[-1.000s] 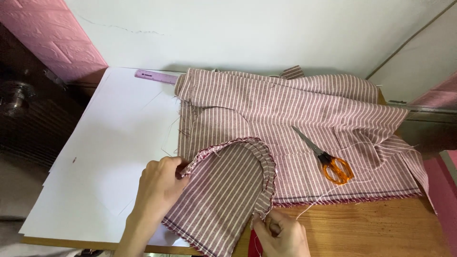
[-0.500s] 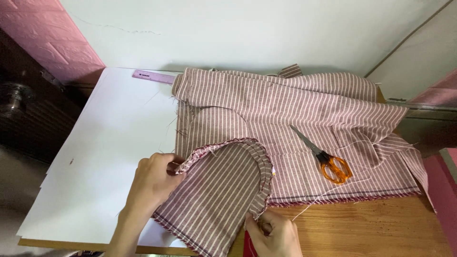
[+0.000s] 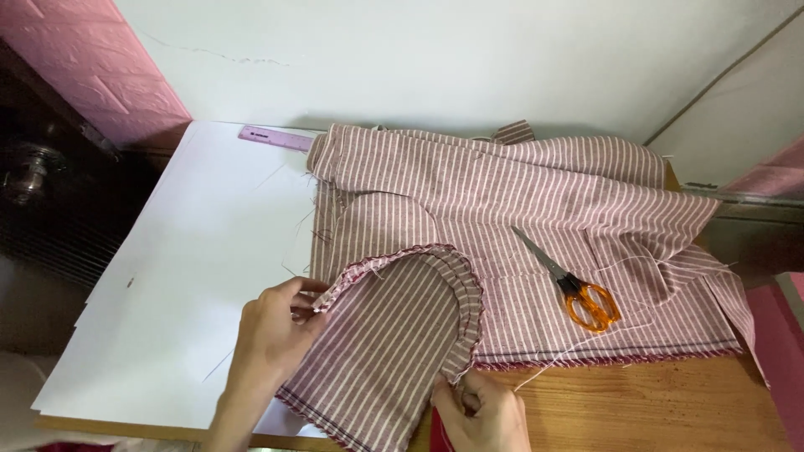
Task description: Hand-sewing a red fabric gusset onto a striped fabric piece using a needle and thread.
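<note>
From the head camera, looking down, two hands hold one small piece of striped cloth. The left hand [image 3: 272, 331] pinches the left edge of the rounded cloth piece [image 3: 394, 335], so its grip is closed on the cloth. The right hand [image 3: 481, 410] pinches the lower right edge, and its grip is closed on the cloth too.

The cloth piece looks soft, thin and light. It will bend and flop, so it is best held by the edges, as both hands do now. The edge is frilly with tiny folds and loose threads, so a hard pull might fray it.

It has pink and white stripes. Its top is round like an arch, and its bottom edge has dark red stitching. It lies at the front of the tabletop [image 3: 636, 406], partly on a big white sheet [image 3: 184, 276] and partly on the wood.

Behind it lies a bigger striped cloth [image 3: 519, 201] with the same stripes. Orange-handled scissors [image 3: 574, 289] rest on that cloth, well apart from both hands. A purple ruler [image 3: 275, 138] lies at the far edge of the white sheet.
</note>
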